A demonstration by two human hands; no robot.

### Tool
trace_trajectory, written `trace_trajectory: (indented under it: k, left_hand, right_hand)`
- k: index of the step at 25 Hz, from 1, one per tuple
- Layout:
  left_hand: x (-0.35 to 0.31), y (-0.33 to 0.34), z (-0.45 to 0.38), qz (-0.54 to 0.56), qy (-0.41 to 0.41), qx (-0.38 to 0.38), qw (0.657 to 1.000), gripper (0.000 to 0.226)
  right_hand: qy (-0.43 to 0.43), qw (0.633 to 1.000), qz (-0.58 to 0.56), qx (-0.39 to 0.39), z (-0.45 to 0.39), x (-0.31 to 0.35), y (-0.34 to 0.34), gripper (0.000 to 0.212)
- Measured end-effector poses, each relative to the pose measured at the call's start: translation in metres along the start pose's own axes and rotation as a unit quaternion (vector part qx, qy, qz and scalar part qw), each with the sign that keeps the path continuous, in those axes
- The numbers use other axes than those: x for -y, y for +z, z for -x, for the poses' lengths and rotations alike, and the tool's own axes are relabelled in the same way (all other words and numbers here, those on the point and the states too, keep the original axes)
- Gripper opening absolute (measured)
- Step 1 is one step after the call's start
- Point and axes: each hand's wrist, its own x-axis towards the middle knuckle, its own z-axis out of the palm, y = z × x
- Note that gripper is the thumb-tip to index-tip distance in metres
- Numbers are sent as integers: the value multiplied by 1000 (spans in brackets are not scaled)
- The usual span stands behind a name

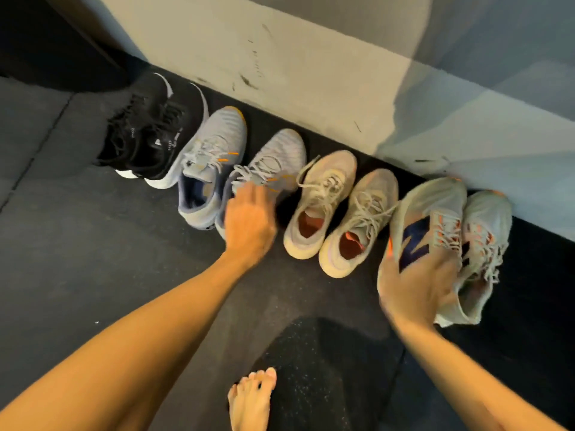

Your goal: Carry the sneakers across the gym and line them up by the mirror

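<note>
— Eight sneakers stand in a row along the foot of the pale wall (311, 73), toes toward it, on the dark rubber floor (62, 275). Farthest from either hand's fingers, the black pair (146, 135) sits at the left end, touching each other.

— And next?

— The light blue pair with orange lace tips. Its left shoe (208, 160) lies just beyond the left hand (249, 225). The hand's loosely curled, close-set fingers (258, 194) rest over the right shoe (273, 163), covering its heel; whether they actually grip I cannot tell.

— Between the two hands?

— The cream pair with reddish insoles (339, 209), touched by neither hand.

— And the right side?

— The right hand (417, 287) has spread fingers pressed on the side of a pale green sneaker with a navy logo (429, 213), which tilts toward its mate (485, 237), just past the fingertips. Motion blurs both. A bare foot (252, 399) shows below, cut off by the frame.
</note>
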Motion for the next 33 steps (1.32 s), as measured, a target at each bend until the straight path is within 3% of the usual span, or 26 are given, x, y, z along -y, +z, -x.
trace_trajectory:
  k: [1, 3, 5, 7, 13, 16, 19, 21, 24, 27, 30, 33]
  left_hand:
    - [24, -11, -4, -32, -77, 2, 997, 19]
    - [67, -25, -3, -83, -192, 89, 974, 31]
    - [96, -22, 7, -95, -204, 177, 958, 38]
    - [106, -13, 7, -74, -175, 232, 954, 42]
    - [132, -3, 2, -48, -116, 236, 964, 33]
    - [130, -3, -7, -39, -108, 223, 968, 35]
    - [130, 4, -10, -40, -99, 220, 970, 38]
    - [131, 6, -10, -40, -108, 222, 968, 35]
    - [130, -7, -20, -36, -105, 259, 960, 24]
    - [127, -50, -31, 19, -93, 238, 966, 23]
    - [113, -129, -35, 126, -101, 203, 966, 33]
    - [80, -232, -48, 208, -31, 150, 966, 45]
  right_hand:
    - [-131, 991, -33, 3, 25, 23, 10, 77]
    - [-341, 926, -86, 136, 64, 74, 40, 62]
    - [-440, 857, -19, 267, 89, 119, 78, 61]
    - [-484, 822, 98, 284, 92, 143, 112, 61]
    - [-483, 783, 190, 342, 63, 159, 148, 23]
    - [-481, 800, 203, 295, 47, 177, 149, 30]
    - [-476, 809, 192, 287, 39, 181, 158, 22]
    - [-464, 811, 198, 296, 39, 180, 163, 21]
    - [-375, 831, 199, 359, 35, 193, 152, 30]
    - [-380, 820, 141, 406, 38, 213, 109, 35]
    - [-371, 814, -3, 447, 65, 236, 29, 56]
    - [-361, 802, -119, 461, 90, 271, -64, 65]
